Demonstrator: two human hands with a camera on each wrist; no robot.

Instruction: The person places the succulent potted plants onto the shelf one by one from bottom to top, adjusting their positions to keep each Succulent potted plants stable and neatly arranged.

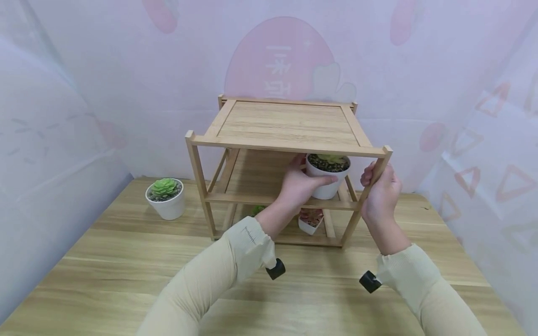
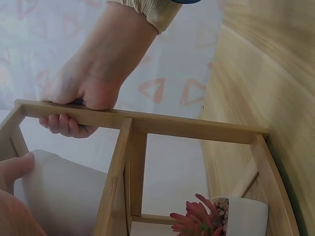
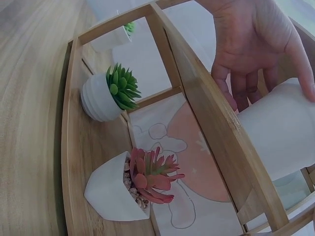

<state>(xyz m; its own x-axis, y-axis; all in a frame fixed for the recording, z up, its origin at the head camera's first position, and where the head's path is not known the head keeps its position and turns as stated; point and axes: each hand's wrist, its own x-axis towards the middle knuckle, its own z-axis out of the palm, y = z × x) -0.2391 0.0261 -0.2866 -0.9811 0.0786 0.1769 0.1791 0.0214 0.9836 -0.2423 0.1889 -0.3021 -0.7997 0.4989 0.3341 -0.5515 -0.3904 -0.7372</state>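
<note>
Inside the middle tier of a wooden shelf rack (image 1: 290, 122), my left hand (image 1: 296, 184) holds a white round pot (image 1: 325, 189) with a succulent in dark gravel, thumb across its front and fingers around its left side. The rack's top board hides part of the plant. My right hand (image 1: 381, 196) grips the rack's right front post, its fingers (image 2: 64, 125) wrapped around the wood in the left wrist view. On the bottom tier stand a red succulent (image 3: 155, 177) in an angular white pot (image 3: 115, 189) and a green succulent (image 3: 123, 86) in a ribbed white pot (image 3: 100, 97).
Left of the rack, another green succulent (image 1: 164, 187) in a white pot (image 1: 171, 208) stands on the wooden table (image 1: 126, 261). Printed pale curtains (image 1: 168, 84) hang behind and at both sides. The rack's front rails and posts frame the openings.
</note>
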